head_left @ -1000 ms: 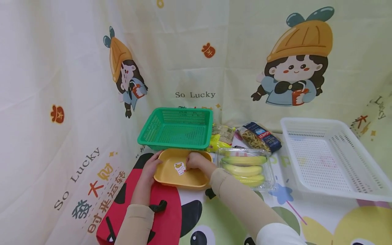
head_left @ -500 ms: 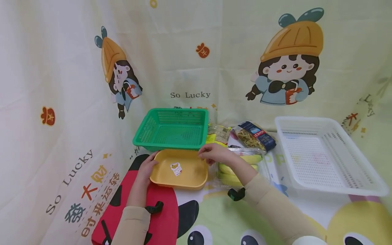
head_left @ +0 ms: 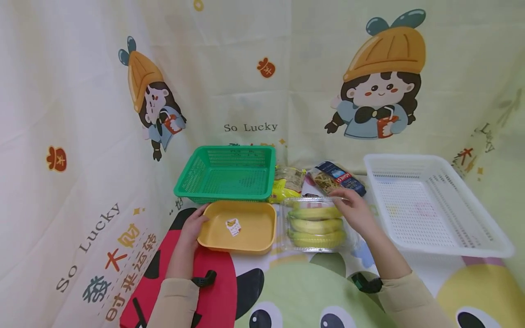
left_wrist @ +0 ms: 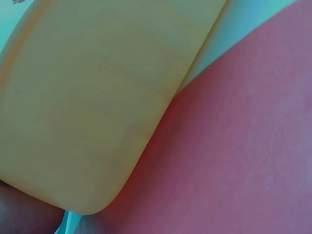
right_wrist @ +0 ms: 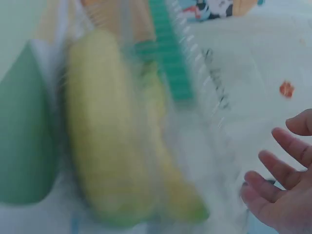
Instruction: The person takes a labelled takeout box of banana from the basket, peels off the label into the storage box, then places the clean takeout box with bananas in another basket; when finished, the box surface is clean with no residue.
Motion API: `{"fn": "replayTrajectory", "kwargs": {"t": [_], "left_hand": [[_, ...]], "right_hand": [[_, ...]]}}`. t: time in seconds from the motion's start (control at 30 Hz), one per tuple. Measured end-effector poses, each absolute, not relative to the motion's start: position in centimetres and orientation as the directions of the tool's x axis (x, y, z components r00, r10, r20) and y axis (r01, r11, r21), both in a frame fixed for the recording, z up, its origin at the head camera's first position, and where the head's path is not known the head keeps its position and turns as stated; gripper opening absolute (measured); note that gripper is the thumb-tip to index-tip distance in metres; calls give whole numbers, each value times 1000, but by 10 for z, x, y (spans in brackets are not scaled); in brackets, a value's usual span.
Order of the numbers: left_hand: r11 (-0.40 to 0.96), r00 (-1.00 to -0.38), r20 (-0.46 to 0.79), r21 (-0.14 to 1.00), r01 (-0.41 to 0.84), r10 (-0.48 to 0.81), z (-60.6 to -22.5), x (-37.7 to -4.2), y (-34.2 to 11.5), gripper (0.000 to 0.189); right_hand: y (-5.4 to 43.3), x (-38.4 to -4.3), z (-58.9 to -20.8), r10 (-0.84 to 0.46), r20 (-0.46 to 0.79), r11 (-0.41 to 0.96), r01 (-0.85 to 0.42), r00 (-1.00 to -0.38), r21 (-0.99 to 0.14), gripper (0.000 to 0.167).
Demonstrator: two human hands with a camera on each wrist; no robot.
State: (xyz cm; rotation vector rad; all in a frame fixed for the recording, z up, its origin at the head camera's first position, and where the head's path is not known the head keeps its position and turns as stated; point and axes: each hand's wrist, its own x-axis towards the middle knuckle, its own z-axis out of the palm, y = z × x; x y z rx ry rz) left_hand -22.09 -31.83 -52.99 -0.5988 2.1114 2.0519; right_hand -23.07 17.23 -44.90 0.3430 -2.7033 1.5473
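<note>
In the head view, my left hand holds the left end of a yellow-orange plastic tray, with the thumb at its rim. A white label with a banana picture lies on the tray's floor. The tray's smooth wall fills much of the left wrist view. Beside the tray is a clear lidded plastic box with several bananas inside. My right hand is over the box's back right corner. Its fingers are spread and relaxed in the right wrist view, holding nothing.
A green perforated basket stands behind the tray. Next to it are a yellow food bag and a dark blue Agnesi pasta bag. A large white basket stands at the right. Printed cloth hangs behind and on the left.
My right hand has come out of the yellow tray and swept right across the banana box to its far corner. My left hand stays at the tray's left end.
</note>
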Motion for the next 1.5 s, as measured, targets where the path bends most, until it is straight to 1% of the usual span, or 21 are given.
{"fn": "replayTrajectory", "kwargs": {"t": [0.07, 0.17, 0.27, 0.37, 0.5, 0.63, 0.77, 1.0, 1.43, 1.5], "left_hand": [[-21, -914, -362, 931, -365, -184, -529, -220, -319, 56], [-29, -918, -352, 935, -353, -182, -528, -218, -319, 56], [-29, -918, -349, 936, -350, -186, -528, -217, -319, 55], [-26, -915, -354, 934, -356, -194, -528, -217, -320, 55], [-26, -912, -361, 931, -363, -195, -526, -216, -321, 55], [-15, -913, -360, 931, -364, -192, -523, -215, -323, 55], [-8, -910, -363, 930, -369, -202, -521, -213, -326, 54], [-13, -901, -369, 927, -376, -227, -521, -214, -335, 54], [-32, -904, -372, 927, -373, -210, -521, -214, -354, 56], [-3, -899, -379, 922, -388, -221, -520, -213, -356, 55]], "right_hand": [[182, -228, -458, -168, 140, 478, -205, -976, -854, 37], [194, -227, -470, -163, 115, 478, -180, -980, -860, 45], [203, -227, -481, -149, 54, 464, -118, -987, -878, 56], [209, -226, -492, -147, -13, 411, -49, -989, -910, 63], [215, -226, -508, -169, -78, 333, 18, -982, -943, 67], [218, -226, -520, -173, -139, 308, 81, -975, -948, 71], [219, -226, -527, -162, -150, 270, 102, -975, -957, 72], [216, -225, -532, -131, -98, 159, 77, -987, -984, 69], [214, -224, -536, -114, -110, 147, 92, -987, -985, 68], [214, -223, -536, -110, -117, 145, 100, -987, -984, 68]]}}
